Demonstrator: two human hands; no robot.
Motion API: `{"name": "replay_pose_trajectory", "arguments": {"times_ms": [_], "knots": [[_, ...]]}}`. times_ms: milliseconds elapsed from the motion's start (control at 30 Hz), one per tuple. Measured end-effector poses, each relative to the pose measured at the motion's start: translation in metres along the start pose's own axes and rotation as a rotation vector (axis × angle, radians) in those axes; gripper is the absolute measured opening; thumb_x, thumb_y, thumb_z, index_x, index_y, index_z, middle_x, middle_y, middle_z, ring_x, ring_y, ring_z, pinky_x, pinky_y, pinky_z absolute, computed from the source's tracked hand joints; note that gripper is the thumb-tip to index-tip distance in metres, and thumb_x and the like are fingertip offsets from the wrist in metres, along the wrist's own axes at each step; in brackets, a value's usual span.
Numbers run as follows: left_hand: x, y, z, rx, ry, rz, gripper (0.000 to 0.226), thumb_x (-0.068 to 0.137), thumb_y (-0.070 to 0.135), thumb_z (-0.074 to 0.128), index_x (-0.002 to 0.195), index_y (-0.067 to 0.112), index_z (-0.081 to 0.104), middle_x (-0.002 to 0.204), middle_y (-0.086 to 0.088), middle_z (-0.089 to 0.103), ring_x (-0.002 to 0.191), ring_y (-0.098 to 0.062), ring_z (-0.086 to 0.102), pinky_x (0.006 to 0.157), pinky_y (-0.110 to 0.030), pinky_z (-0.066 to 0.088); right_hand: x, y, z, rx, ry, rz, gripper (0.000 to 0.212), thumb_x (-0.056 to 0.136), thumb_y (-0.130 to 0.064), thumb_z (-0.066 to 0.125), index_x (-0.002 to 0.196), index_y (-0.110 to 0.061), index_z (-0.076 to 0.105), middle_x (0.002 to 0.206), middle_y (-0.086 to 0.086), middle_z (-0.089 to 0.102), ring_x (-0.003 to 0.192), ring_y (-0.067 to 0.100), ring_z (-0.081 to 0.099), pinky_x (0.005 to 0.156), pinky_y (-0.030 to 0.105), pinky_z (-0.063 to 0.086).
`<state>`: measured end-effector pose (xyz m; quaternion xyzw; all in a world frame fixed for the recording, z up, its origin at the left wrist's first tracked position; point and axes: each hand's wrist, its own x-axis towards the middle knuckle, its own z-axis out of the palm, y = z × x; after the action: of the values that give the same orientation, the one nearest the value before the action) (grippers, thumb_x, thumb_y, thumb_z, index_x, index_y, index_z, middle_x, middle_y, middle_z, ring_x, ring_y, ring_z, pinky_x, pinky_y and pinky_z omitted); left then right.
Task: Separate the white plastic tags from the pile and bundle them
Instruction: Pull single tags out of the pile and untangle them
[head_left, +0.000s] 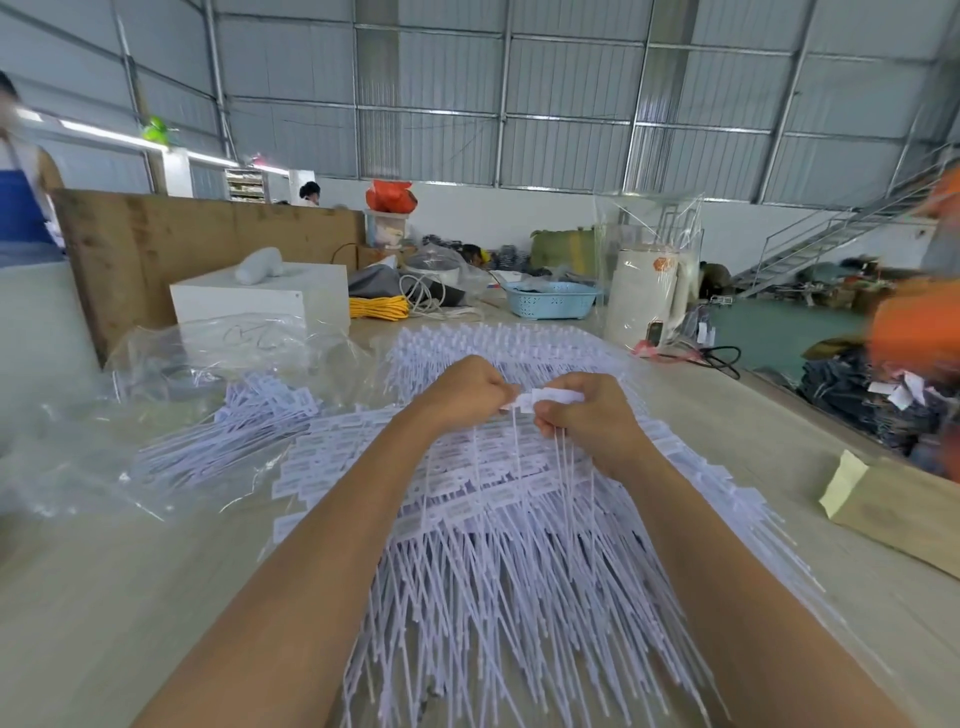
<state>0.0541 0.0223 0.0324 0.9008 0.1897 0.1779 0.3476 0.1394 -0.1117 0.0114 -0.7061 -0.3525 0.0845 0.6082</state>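
Both hands (524, 402) pinch tags (550, 397) above pile (493, 545).

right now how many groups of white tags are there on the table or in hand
3: the big pile under the hands, a smaller heap left of it, and the handful both hands hold; more may be hidden.

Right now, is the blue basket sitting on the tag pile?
No, the blue basket stands on the table beyond the tag pile, apart from it.

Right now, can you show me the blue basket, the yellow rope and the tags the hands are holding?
Light blue plastic basket (554, 300): head view, front wall.
Coiled yellow rope (378, 307): head view, middle of coil.
White plastic tags held in hands (540, 399): head view, flat heads.
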Motion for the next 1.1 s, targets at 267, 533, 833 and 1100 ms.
{"name": "replay_pose_trajectory", "arguments": {"times_ms": [267,533,833,1100], "knots": [[-0.002,0.002,-0.009,-0.199,-0.048,-0.13,0.048,0.085,0.007,0.06,0.048,0.015,0.031,0.049,-0.004,0.026,0.045,-0.018,0.022,0.054,-0.028,0.02,0.006,0.001,-0.001,-0.349,0.21,-0.197,0.008,0.08,0.005,0.061,0.08,-0.001,0.066,0.069,0.007,0.062,0.063,0.017,0.058,0.061,0.026,0.047],[-0.006,0.01,-0.017,-0.075,-0.132,-0.059,0.042,0.091,-0.002,0.044,0.052,0.006,0.057,0.057,-0.008,0.056,0.062,-0.019,0.05,0.07,-0.026,0.042,0.022,0.004,-0.065,1.073,0.164,0.245,0.007,0.093,0.0,0.047,0.098,0.004,0.051,0.077,0.009,0.052,0.043,0.007,0.052,0.046,0.013,0.047],[-0.014,0.015,-0.028,0.185,-0.223,0.014,0.027,0.088,-0.007,0.043,0.099,0.0,0.067,0.098,-0.013,0.065,0.089,-0.024,0.059,0.079,-0.031,0.048,0.01,-0.01,-0.026,0.816,-0.093,0.322,0.009,0.087,0.004,0.053,0.096,0.007,0.054,0.082,0.016,0.06,0.055,0.014,0.062,0.053,0.02,0.054],[-0.012,0.008,-0.029,0.139,-0.171,0.052,0.022,0.081,0.0,0.067,0.091,0.017,0.058,0.094,-0.006,0.062,0.089,-0.022,0.06,0.081,-0.035,0.051,-0.005,-0.003,0.026,0.374,-0.132,0.204,0.004,0.084,0.006,0.062,0.087,0.008,0.061,0.087,0.028,0.068,0.077,0.038,0.068,0.076,0.042,0.058]]}}
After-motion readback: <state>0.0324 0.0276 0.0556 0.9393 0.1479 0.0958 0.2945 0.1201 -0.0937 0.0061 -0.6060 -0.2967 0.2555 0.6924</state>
